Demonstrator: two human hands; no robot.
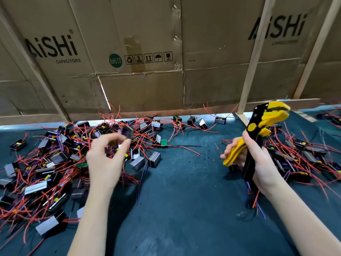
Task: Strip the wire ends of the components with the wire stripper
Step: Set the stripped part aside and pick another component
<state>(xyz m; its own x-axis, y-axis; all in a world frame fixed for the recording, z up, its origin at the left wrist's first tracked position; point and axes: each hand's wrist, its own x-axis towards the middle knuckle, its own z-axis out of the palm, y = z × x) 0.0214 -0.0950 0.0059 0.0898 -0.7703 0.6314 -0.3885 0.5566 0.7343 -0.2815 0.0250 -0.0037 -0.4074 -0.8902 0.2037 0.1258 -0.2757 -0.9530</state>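
My right hand (258,159) grips the yellow and black wire stripper (258,130) by its handles, jaws pointing up and to the right above the mat. My left hand (105,159) is blurred with motion and pinches a small black boxy component (127,133) at its fingertips, just over the left pile. A large heap of black components with red and blue wires (46,163) covers the left of the mat. Another heap of components (304,156) lies to the right, behind the stripper.
The dark teal mat (184,182) covers the table between the two piles. A cardboard wall (147,61) on wooden battens stands along the back edge. A few loose components and a green circuit board (163,142) lie near the back centre.
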